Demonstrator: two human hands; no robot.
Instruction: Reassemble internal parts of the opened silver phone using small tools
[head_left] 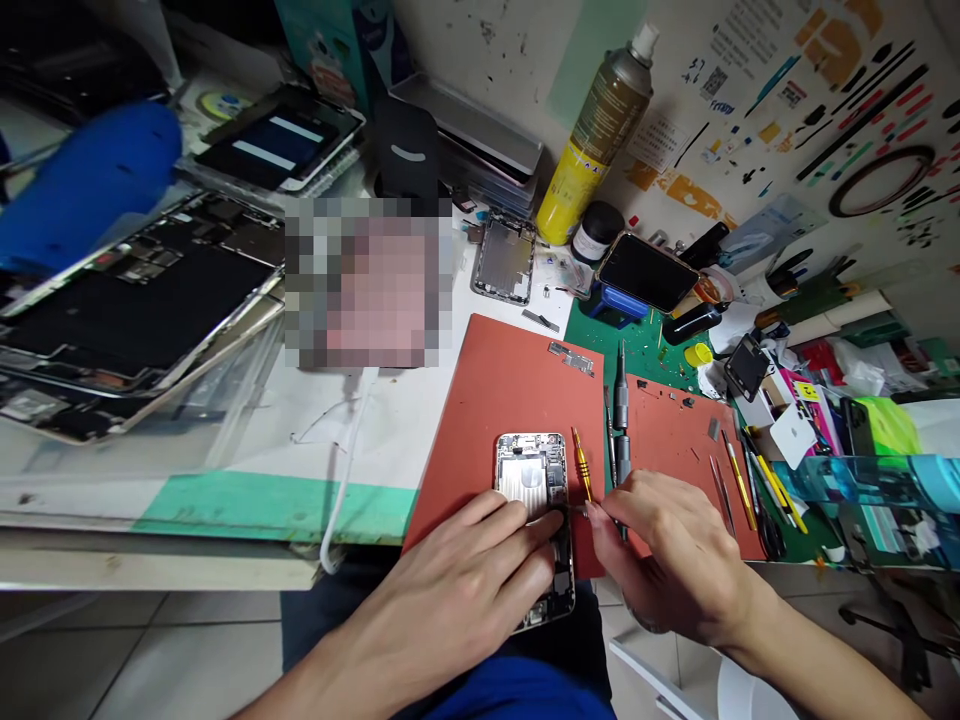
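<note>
An opened smartphone (529,475), with its inner parts and a silvery plate exposed, lies upright in view on the near edge of a red-brown mat (480,400). My left hand (472,575) reaches over its lower half and holds it, fingertips bent onto the inner parts. My right hand (667,545) is closed in a pinch just right of the phone. From its fingertips a thin metal tip points at the phone's right edge; the rest of that slim tool is mostly hidden. Beside the pinch lies a gold screwdriver (581,462).
Right of the phone, a grey pen-shaped driver (622,395) lies between two mats. Tweezers (723,490) and yellow-handled tools lie further right. Behind stand a yellow spray can (574,190), a propped phone (646,272) and a phone frame (504,258). Opened tablets (142,290) are stacked left.
</note>
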